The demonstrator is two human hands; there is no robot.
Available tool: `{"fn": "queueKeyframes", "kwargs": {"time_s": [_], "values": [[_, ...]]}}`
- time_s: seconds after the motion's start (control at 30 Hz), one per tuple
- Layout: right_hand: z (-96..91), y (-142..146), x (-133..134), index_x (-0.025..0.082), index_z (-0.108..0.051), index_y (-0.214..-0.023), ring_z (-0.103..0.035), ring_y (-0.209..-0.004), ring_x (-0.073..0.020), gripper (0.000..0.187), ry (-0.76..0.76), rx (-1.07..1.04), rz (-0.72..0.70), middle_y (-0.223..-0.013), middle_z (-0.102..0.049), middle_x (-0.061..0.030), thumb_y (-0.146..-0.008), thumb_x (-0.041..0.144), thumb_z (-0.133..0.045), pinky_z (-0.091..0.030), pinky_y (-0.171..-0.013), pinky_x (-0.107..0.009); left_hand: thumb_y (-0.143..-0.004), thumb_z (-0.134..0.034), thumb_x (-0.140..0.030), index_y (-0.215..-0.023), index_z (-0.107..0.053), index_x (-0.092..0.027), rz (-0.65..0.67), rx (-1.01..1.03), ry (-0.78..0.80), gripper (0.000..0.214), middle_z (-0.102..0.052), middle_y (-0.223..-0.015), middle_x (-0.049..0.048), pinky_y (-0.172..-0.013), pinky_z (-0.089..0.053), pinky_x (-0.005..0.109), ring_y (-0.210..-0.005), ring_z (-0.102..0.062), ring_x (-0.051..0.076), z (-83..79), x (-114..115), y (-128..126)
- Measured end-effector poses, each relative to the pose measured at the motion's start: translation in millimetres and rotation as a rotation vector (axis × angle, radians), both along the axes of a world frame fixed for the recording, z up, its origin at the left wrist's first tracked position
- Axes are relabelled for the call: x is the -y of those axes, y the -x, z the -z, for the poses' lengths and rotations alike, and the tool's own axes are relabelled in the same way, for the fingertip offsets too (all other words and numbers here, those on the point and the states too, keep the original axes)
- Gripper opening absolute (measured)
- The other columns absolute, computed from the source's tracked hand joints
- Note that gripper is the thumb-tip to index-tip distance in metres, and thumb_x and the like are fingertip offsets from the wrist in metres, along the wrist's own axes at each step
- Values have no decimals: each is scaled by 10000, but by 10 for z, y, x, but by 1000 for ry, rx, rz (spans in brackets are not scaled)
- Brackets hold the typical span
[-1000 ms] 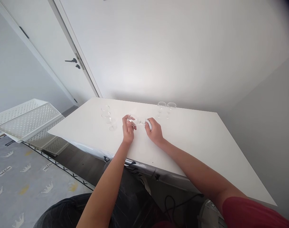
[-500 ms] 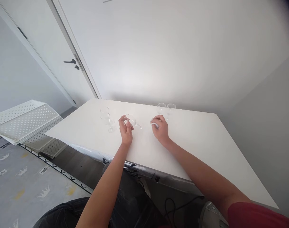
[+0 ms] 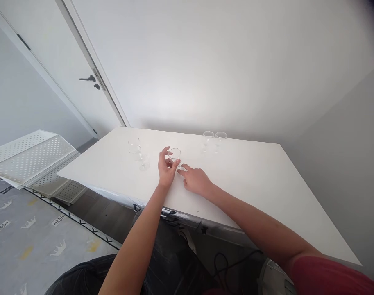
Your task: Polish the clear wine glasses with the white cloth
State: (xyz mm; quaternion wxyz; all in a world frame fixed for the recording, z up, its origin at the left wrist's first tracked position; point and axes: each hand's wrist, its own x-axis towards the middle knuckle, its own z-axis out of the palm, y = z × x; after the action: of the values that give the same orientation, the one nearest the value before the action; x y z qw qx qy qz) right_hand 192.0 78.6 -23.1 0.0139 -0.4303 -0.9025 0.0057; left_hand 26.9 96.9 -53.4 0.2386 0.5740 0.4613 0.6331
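At the far left, a patterned mattress (image 3: pixel 42 237) lies below some white perforated panels (image 3: pixel 36 164), both off the end of the bench (image 3: pixel 251 176). On the bench's left part stands a close cluster of clear glasses (image 3: pixel 139 155); their outlines overlap, so I cannot tell the exact count. Next, near the middle, comes the left hand (image 3: pixel 167 168), curled around the bowl of a clear stemmed glass (image 3: pixel 175 155), thumb on the near side and fingers behind. That glass is roughly upright, rim up, its long axis running from the rim down toward the bench; whether its foot touches the surface I cannot tell. The relation that matters lies here: the bowl sits just right of the left palm, while the stem end points down toward the right hand's fingertips. The right hand (image 3: pixel 195 179) comes in from the right, forefingers stretched and slightly parted beside the foot; whether they pinch it, or merely lie against it, is not clear. The left hand is nearer to the bowl, the right to the foot. Farther right, toward the wall (image 3: pixel 251 73), two more stemmed glasses (image 3: pixel 208 141) stand upright side by side
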Motion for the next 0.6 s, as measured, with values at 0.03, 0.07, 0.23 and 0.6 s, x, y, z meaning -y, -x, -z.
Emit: {"fn": "queueKeyframes", "kwargs": {"time_s": [0.03,0.07,0.23,0.6], "values": [[5,2,5,266,-533,-1481,-725,-768,-239,548,4,11,1,-1552,-505,-126,-943,242,-429,-527,-638,-395,-904,-753,-472,-1424,-497,-312,5,-1,7,602,-553,-1195,65,-621,-502,250,-665,-548,76,2,-3,-3],[7,7,12,250,-542,-1471,-728,-768,-243,545,8,22,5,-1560,-497,-138,-936,238,-437,-533,-639,-399,-900,-759,-467,-1422,-495,-314,14,0,15,604,-552,-1201,64,-614,-501,247,-660,-545,72,4,-7,-5],[-10,27,49,193,-518,-1489,-743,-801,-264,575,29,39,27,-1557,-497,-190,-916,222,-472,-562,-675,-404,-948,-687,-490,-1456,-426,-336,99,32,25,592,-518,-1301,83,-586,-512,258,-650,-575,71,17,-25,-10],[49,-246,-146,-137,-273,-1578,-521,-1393,-505,754,281,151,476,-1580,-287,-453,-891,108,-462,-614,-800,-469,-1071,-417,-544,-1127,-504,-257,33,47,101,306,-517,-803,-9,-550,-419,255,-574,-516,106,27,-31,-16]]}}
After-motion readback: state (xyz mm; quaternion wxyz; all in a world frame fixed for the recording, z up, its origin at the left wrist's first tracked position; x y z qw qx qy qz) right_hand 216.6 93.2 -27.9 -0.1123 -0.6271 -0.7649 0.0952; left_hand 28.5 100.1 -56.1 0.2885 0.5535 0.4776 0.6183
